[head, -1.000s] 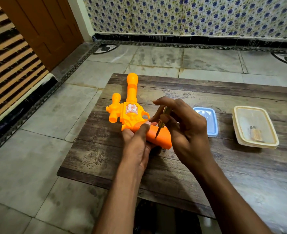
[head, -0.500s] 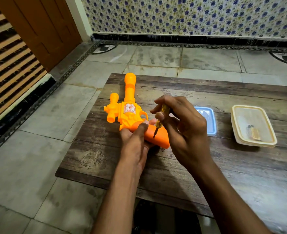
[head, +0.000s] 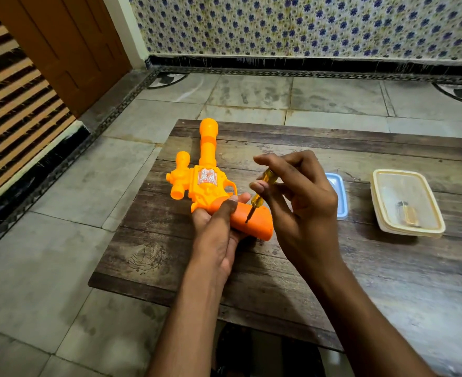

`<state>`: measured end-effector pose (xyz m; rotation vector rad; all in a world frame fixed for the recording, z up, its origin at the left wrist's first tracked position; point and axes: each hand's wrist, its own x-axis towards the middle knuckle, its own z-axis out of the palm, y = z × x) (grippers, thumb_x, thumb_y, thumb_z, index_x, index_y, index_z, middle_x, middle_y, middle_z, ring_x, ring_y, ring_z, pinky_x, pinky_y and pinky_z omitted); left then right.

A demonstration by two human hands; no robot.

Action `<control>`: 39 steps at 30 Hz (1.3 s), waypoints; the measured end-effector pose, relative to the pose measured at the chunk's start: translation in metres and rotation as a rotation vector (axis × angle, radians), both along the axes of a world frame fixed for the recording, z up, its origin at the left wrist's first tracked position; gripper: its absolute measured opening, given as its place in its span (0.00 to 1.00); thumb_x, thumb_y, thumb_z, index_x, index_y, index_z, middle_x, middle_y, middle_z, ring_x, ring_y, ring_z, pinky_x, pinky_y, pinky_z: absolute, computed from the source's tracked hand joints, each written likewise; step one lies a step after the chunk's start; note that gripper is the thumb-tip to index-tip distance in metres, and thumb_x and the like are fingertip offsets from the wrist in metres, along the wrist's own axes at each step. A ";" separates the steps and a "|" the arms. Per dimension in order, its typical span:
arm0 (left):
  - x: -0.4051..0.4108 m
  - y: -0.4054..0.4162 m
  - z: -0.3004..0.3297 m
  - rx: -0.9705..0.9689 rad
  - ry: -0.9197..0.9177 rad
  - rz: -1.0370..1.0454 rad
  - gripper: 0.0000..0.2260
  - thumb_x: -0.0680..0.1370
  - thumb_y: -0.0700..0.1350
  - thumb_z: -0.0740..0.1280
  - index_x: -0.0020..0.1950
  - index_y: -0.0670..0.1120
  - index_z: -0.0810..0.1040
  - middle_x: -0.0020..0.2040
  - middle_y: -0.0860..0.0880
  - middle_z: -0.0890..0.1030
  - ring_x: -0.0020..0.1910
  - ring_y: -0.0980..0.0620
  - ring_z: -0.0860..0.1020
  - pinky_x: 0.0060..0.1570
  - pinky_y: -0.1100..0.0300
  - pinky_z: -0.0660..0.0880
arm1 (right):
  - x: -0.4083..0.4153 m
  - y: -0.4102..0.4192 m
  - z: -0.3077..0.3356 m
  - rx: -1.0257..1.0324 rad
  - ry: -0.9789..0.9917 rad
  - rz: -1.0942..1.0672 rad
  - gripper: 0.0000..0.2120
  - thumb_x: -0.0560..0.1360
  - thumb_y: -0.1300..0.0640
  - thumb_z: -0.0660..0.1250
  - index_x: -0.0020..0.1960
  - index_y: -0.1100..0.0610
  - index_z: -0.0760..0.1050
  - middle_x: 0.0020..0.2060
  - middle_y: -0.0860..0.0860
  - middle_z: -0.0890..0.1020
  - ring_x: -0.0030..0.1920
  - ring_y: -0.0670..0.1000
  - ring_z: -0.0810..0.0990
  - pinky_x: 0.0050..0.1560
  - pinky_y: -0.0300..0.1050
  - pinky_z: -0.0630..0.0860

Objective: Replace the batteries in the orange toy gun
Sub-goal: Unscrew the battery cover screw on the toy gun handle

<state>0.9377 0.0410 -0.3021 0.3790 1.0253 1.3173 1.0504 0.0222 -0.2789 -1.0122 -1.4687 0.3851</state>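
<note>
My left hand grips the orange toy gun by its handle. My right hand fingers pinch the screwdriver, tip on the handle.

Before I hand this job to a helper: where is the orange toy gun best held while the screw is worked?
Probably by the grip end, from the near left, as the left hand does now. The orange toy gun lies flat on the table, barrel pointing away, so that hold leaves the handle's top face free for the screwdriver in the right hand.
</note>
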 end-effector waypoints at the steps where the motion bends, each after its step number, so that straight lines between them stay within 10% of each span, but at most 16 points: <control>1: 0.000 0.000 0.000 -0.008 0.004 0.001 0.17 0.81 0.34 0.64 0.70 0.42 0.69 0.37 0.49 0.87 0.39 0.49 0.86 0.34 0.46 0.83 | 0.000 0.001 0.000 0.010 0.003 -0.014 0.16 0.78 0.60 0.69 0.65 0.63 0.80 0.48 0.57 0.76 0.49 0.59 0.82 0.47 0.54 0.81; 28: 0.002 -0.003 0.001 0.010 -0.053 0.010 0.19 0.80 0.32 0.63 0.71 0.38 0.68 0.38 0.47 0.87 0.34 0.50 0.85 0.29 0.50 0.81 | -0.004 -0.005 0.003 0.066 -0.119 -0.076 0.17 0.77 0.70 0.63 0.65 0.63 0.80 0.49 0.57 0.80 0.51 0.52 0.82 0.51 0.40 0.78; 39: 0.001 -0.001 0.000 -0.006 -0.041 0.016 0.19 0.81 0.32 0.63 0.72 0.39 0.68 0.39 0.47 0.87 0.37 0.49 0.86 0.30 0.50 0.81 | -0.004 -0.005 0.001 0.030 -0.047 -0.009 0.22 0.77 0.77 0.61 0.68 0.66 0.76 0.53 0.57 0.82 0.55 0.52 0.84 0.53 0.53 0.81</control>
